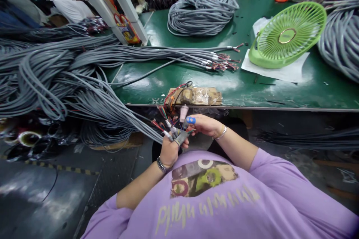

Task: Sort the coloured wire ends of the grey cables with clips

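Note:
My left hand point(170, 152) is closed around a bundle of grey cables point(146, 125) just in front of the bench edge, and a grey covering wraps its thumb. Stripped cable ends with thin coloured wires point(159, 123) fan out above that hand. Close beside it, my right hand point(206, 125) has its fingers drawn together at the thin wires of one cable; a blue covering is on one digit. A pale pink piece point(183, 113) stands up by the right fingertips, and I cannot make out what it is. The exact pinch is partly hidden.
A wooden block point(206, 96) with a red and black lead lies at the edge of the green bench point(140, 91). Behind it lie grey cables with stripped ends point(168, 54), a cable coil point(196, 15) and a green fan point(288, 35). Other people stand beyond the bench.

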The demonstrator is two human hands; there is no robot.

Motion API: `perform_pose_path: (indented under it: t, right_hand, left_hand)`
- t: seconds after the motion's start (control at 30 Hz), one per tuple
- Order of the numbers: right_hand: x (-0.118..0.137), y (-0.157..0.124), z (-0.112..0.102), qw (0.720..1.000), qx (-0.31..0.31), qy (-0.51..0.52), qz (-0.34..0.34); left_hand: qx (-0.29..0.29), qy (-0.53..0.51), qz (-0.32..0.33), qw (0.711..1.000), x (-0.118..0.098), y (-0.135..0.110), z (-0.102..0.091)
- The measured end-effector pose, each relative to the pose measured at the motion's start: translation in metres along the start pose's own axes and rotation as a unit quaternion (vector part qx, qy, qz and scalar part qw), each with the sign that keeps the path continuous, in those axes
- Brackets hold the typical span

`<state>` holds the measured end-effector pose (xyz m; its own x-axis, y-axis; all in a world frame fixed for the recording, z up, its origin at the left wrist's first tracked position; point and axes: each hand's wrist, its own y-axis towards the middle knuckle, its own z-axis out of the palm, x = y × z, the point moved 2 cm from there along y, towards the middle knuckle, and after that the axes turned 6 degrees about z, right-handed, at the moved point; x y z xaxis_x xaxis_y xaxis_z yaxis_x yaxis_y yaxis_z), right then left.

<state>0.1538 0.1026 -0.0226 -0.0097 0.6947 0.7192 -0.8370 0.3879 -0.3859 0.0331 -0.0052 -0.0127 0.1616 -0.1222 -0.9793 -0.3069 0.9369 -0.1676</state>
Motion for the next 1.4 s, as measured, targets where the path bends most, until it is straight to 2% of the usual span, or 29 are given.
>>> perform_pose_path:
  t: [0.13, 0.27, 0.37, 0.43, 0.57, 0.67, 0.77, 0.83, 0.97, 1.1, 1.23, 1.4]
  right_hand:
    - [0.004, -0.004, 0.003, 0.997, -0.018, -0.056, -0.043]
    - [0.003, -0.005, 0.009, 0.996, 0.015, -0.078, -0.045]
    - [0.002, -0.005, 0.009, 0.995, 0.016, -0.082, -0.05]
    - [0.001, -0.006, 0.007, 0.996, 0.004, -0.061, -0.057]
    - [-0.002, -0.012, 0.001, 0.999, -0.004, -0.01, -0.046]
    - [-0.008, -0.015, 0.003, 0.999, -0.018, -0.018, -0.043]
    - [-0.011, -0.016, 0.011, 0.991, -0.072, -0.053, -0.096]
    - [-0.011, -0.015, 0.018, 0.984, -0.091, -0.083, -0.127]
    - [-0.009, -0.012, 0.027, 0.979, -0.073, -0.152, -0.118]
    - [-0.01, -0.009, 0.028, 0.981, -0.081, -0.146, -0.097]
    - [-0.013, -0.007, 0.028, 0.985, -0.079, -0.114, -0.103]
    - [-0.015, -0.008, 0.029, 0.986, -0.087, -0.086, -0.117]
  left_hand:
    - [0.045, 0.035, -0.006, 0.998, 0.003, 0.002, 0.001]
    - [0.085, 0.056, -0.023, 0.995, 0.005, 0.002, 0.0]
    - [0.099, 0.052, -0.04, 0.993, 0.004, 0.0, 0.0]
    - [0.074, 0.03, -0.034, 0.996, 0.001, 0.0, 0.0]
    - [-0.015, -0.027, -0.012, 0.999, -0.006, 0.0, -0.001]
    - [-0.047, -0.04, -0.002, 0.998, -0.006, 0.001, 0.0]
    - [-0.034, -0.034, 0.004, 0.999, -0.004, 0.002, 0.0]
    - [-0.002, -0.022, -0.002, 1.0, -0.001, 0.001, -0.001]
    - [0.058, 0.009, -0.014, 0.998, 0.004, -0.004, -0.009]
    - [0.016, -0.01, 0.002, 1.0, 0.004, -0.008, -0.014]
    - [-0.039, -0.04, 0.02, 0.998, -0.001, -0.008, -0.012]
    - [-0.075, -0.067, 0.02, 0.995, -0.004, -0.006, -0.011]
